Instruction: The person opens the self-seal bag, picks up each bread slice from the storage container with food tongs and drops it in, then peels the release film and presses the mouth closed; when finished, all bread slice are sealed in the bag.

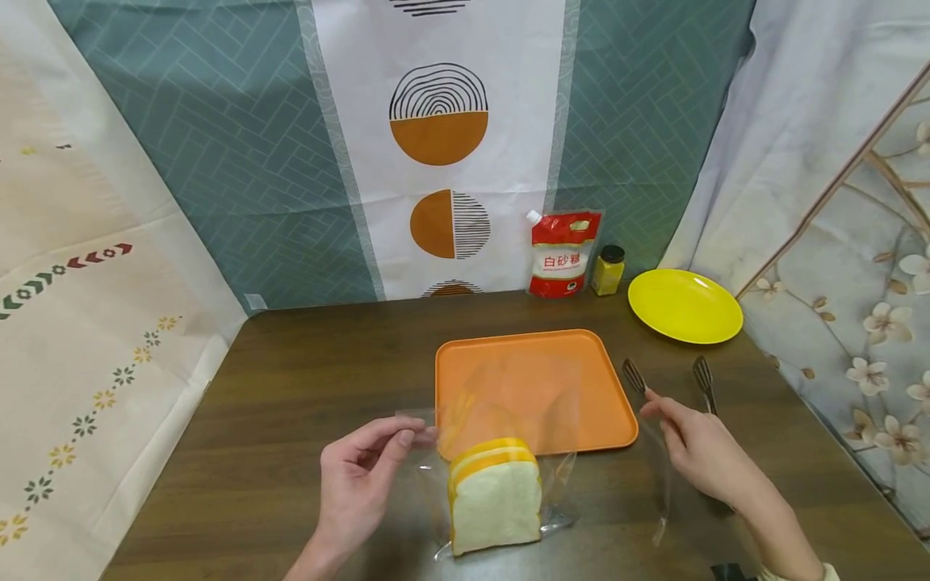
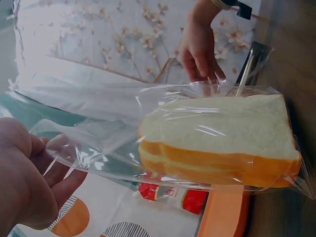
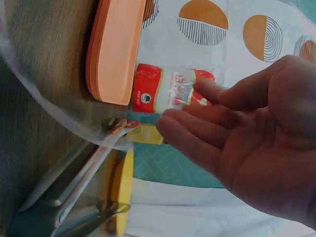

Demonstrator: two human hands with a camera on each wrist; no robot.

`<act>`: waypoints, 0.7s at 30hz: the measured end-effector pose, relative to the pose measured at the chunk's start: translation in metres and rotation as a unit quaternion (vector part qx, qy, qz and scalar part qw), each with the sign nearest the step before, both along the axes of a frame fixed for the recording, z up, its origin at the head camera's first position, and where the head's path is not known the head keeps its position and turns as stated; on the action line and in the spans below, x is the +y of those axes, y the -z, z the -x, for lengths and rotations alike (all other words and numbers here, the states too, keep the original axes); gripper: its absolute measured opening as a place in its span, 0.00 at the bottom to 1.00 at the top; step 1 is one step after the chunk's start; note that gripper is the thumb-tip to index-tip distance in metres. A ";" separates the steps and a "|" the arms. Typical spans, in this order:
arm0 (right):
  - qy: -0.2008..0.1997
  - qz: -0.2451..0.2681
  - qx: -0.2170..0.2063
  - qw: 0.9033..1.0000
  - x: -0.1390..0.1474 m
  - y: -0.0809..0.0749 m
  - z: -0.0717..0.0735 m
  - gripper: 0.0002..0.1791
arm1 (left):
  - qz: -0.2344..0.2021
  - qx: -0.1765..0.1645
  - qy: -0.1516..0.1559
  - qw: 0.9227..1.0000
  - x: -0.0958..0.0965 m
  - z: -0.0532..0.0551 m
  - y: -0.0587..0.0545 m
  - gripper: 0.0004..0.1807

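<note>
Sliced bread (image 1: 496, 507) stands upright on the table inside a clear plastic bag (image 2: 106, 133). Thumb and fingers of my left hand (image 1: 358, 476) pinch the bag's upper edge, left of the bread. My right hand (image 1: 703, 449) is over the tongs (image 1: 704, 378), partly covering them; their slotted heads show beyond the fingers. In the right wrist view the right hand's fingers (image 3: 192, 136) are loosely extended, apart from the thumb, with nothing between them. A thin clear plastic strip (image 1: 663, 504) shows below that hand.
Behind the bread lies an orange tray (image 1: 534, 355), overlapped by the bag. A red-and-white sugar pouch (image 1: 563, 257) and a yellow bottle with a black cap (image 1: 608, 271) stand at the back. Farther right is a yellow plate (image 1: 684, 307). Patterned cloths hang around the table.
</note>
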State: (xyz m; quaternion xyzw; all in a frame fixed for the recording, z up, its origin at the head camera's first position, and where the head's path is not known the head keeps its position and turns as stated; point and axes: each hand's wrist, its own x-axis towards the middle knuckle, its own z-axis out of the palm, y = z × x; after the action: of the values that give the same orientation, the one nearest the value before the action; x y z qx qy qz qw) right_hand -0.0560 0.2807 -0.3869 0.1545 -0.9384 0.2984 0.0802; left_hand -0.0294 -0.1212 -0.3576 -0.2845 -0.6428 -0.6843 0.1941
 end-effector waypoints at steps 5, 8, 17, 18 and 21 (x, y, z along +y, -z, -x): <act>0.012 -0.017 0.097 0.995 -0.002 -0.003 0.001 0.16 | -0.003 0.004 0.003 1.000 0.000 0.000 0.000 0.12; 0.028 0.028 0.153 0.987 -0.005 -0.008 0.001 0.13 | -0.003 0.006 0.006 1.000 0.000 0.001 -0.001 0.12; -0.079 0.238 0.081 0.965 -0.049 -0.036 0.005 0.16 | -0.006 0.010 0.006 1.000 0.001 0.002 0.001 0.11; -0.103 0.249 0.065 0.961 -0.056 -0.038 0.007 0.17 | -0.006 0.010 0.005 1.000 0.002 0.002 0.001 0.11; -0.142 0.278 0.033 0.950 -0.076 -0.040 0.012 0.16 | -0.003 0.008 0.002 1.000 0.002 0.000 0.003 0.11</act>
State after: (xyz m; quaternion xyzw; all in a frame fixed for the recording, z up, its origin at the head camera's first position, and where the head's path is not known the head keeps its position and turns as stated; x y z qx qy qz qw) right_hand -0.0680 0.2050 -0.3467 0.2674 -0.7837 0.5503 0.1074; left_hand -0.0297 -0.1195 -0.3603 -0.2907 -0.6384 -0.6845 0.1986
